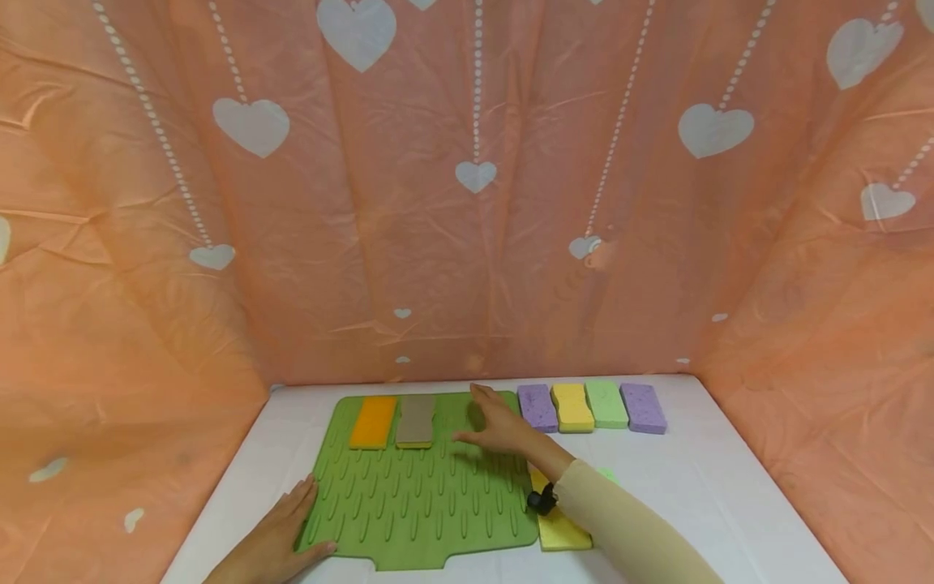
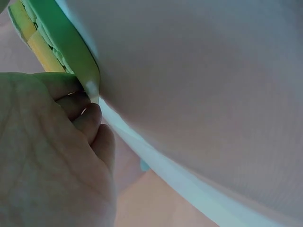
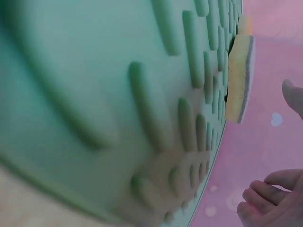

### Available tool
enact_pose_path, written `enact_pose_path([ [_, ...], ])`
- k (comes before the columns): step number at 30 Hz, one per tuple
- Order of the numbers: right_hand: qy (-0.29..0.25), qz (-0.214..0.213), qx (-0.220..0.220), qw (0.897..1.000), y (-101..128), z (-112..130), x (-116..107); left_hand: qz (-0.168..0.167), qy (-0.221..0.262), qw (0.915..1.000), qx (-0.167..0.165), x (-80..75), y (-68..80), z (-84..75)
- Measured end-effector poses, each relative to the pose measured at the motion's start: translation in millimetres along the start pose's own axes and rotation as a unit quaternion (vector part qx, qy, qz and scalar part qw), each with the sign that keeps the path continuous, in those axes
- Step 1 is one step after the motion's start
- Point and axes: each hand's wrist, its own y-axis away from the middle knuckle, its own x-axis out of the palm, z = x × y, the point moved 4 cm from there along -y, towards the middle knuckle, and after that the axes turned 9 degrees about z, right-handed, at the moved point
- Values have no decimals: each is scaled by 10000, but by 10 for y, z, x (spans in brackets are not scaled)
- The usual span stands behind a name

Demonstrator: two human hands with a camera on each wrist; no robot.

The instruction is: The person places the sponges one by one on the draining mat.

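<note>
A green ridged mat lies on the white table. An orange sponge and a grey sponge sit side by side at its far edge. My right hand hovers over the mat's far right part, just right of the grey sponge, fingers stretched out and holding nothing. In the right wrist view the fingers hang loose above the mat, with a sponge beyond. My left hand lies flat on the mat's near left corner. Up close, its fingers touch the mat's edge.
Several sponges line the table's back right: purple, yellow, green, purple. Another yellow sponge lies under my right forearm beside the mat. Orange heart-print cloth walls in the table.
</note>
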Motion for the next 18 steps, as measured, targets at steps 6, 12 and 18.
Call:
enact_pose_path([
  [6, 81, -223, 15, 9997, 128, -93, -66, -107, -46, 9999, 80, 7, -6, -4],
  [12, 175, -348, -11, 9992, 268, -160, -131, -114, -24, 9999, 64, 14, -16, 11],
  [18, 31, -423, 61, 9991, 427, -248, -165, -124, -45, 9998, 118, 10, -17, 24],
])
